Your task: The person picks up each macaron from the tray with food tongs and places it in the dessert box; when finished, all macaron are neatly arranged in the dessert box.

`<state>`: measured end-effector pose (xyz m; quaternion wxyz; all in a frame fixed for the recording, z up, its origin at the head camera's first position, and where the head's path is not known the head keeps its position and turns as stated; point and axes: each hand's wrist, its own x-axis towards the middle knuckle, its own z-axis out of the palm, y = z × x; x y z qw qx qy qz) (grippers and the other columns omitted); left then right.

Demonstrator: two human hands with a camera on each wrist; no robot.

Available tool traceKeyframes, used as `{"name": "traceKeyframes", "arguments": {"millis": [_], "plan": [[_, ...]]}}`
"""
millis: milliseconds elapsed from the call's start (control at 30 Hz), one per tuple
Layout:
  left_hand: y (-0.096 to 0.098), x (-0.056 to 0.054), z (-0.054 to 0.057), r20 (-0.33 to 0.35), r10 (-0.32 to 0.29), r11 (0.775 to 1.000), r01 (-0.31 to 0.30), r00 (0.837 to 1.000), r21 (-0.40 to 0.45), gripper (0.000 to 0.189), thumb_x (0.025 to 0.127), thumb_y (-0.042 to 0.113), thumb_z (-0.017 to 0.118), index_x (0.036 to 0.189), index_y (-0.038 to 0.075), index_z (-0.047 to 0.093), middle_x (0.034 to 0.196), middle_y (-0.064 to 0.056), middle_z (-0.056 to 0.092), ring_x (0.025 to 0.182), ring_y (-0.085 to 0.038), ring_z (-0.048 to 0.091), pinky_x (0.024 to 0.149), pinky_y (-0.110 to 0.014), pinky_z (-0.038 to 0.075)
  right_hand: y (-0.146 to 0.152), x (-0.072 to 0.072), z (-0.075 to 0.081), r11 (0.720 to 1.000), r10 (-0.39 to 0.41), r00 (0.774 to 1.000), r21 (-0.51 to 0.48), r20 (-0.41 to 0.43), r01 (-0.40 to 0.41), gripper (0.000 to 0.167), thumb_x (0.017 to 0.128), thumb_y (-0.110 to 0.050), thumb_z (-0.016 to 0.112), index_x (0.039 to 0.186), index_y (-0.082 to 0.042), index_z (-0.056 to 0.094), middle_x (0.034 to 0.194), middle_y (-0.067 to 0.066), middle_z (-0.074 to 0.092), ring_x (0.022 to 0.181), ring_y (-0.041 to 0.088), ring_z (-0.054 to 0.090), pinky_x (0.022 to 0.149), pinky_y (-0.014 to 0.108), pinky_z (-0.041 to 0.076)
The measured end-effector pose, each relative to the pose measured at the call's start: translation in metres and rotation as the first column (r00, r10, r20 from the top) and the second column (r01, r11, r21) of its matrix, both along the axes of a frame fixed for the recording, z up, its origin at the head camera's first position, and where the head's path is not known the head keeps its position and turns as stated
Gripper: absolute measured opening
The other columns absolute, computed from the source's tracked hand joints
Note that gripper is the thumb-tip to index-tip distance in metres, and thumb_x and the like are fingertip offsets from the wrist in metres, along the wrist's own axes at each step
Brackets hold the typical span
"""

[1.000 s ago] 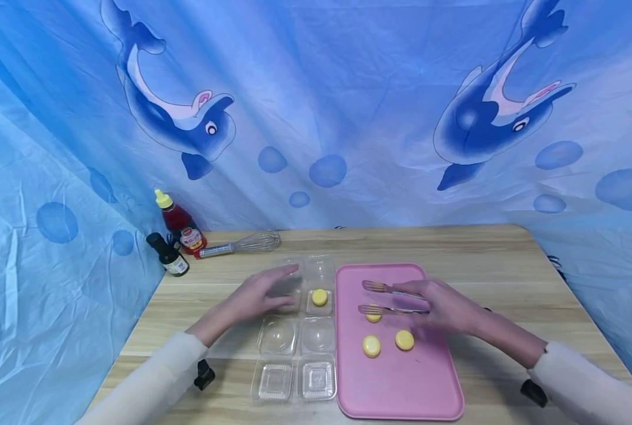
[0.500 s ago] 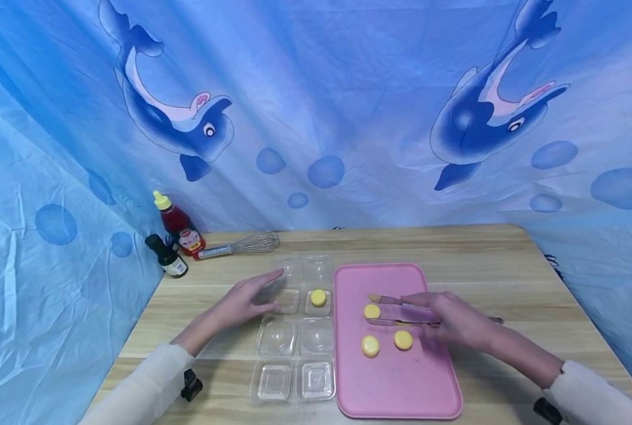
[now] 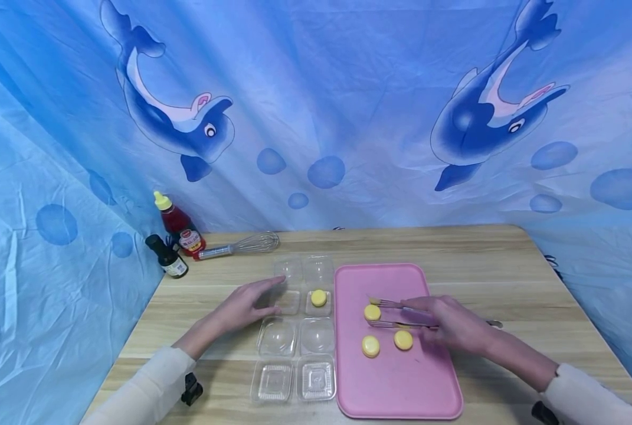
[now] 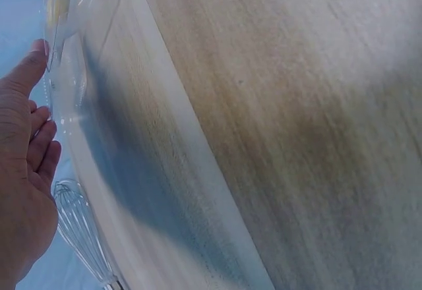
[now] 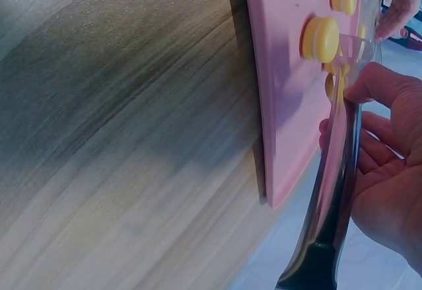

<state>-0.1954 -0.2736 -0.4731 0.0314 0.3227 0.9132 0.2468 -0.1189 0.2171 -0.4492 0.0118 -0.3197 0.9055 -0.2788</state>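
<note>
My right hand (image 3: 456,323) grips metal tongs (image 5: 331,171) over the pink tray (image 3: 395,383). The tong tips lie on either side of a yellow macaron (image 3: 372,312), spread wider than it in the head view. Two more yellow macarons (image 3: 370,346) sit nearer on the tray. At the left edge of a clear plastic box (image 3: 286,301), my left hand (image 3: 241,306) has its thumb and fingers spread apart, fingertips right at the rim. Another macaron (image 3: 318,298) sits in the compartment right of it. In the left wrist view, the left thumb (image 4: 30,69) lies along the plastic edge.
More clear compartments (image 3: 274,381), with domed lids (image 3: 277,336), lie nearer on the wooden table (image 3: 215,378). At the back left are a whisk (image 3: 241,243), a red sauce bottle (image 3: 183,227) and a dark bottle (image 3: 168,260). A blue dolphin curtain (image 3: 316,106) hangs behind.
My right hand has drawn back toward the right and lowered the tongs around the far macaron. My left hand has shifted slightly left and settled at the box's edge.
</note>
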Motion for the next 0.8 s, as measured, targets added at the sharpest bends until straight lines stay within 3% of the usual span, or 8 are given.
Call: {"name": "traceKeyframes", "arguments": {"millis": [233,567,800], "plan": [[0.0003,-0.0004,0.0003,-0.004,-0.006,1.000,0.006,1.000,-0.019,0.078,0.093,0.033,0.084,0.158,0.008,0.049,0.159,-0.013,0.052,0.144,-0.032,0.052,0.122,-0.051,0.039,0.0011,-0.0019,-0.0022,1.000,0.005,1.000,-0.011,-0.011,-0.005,0.063,0.077,0.006,0.084,0.137,0.002,0.068,0.133,0.011,0.073,0.113,0.026,0.070,0.081,0.033,0.061],[0.0014,-0.0011,0.0001,0.002,-0.009,1.000,0.009,1.000,-0.021,0.078,0.093,0.036,0.083,0.158,0.009,0.050,0.158,-0.013,0.053,0.144,-0.032,0.052,0.122,-0.052,0.039,0.0033,-0.0031,-0.0054,1.000,0.010,1.000,-0.029,-0.021,-0.010,0.063,0.075,0.009,0.081,0.136,0.000,0.069,0.127,0.011,0.075,0.088,0.017,0.065,0.068,0.024,0.053],[0.0023,-0.0012,-0.0021,-0.062,-0.028,1.000,0.028,0.998,-0.005,0.076,0.092,0.034,0.084,0.155,0.006,0.053,0.154,-0.015,0.058,0.139,-0.035,0.057,0.118,-0.055,0.044,0.0027,-0.0027,-0.0086,0.998,-0.003,1.000,-0.065,-0.009,0.003,0.063,0.074,0.010,0.079,0.136,0.002,0.069,0.123,0.017,0.076,0.075,0.005,0.059,0.058,0.021,0.051]]}}
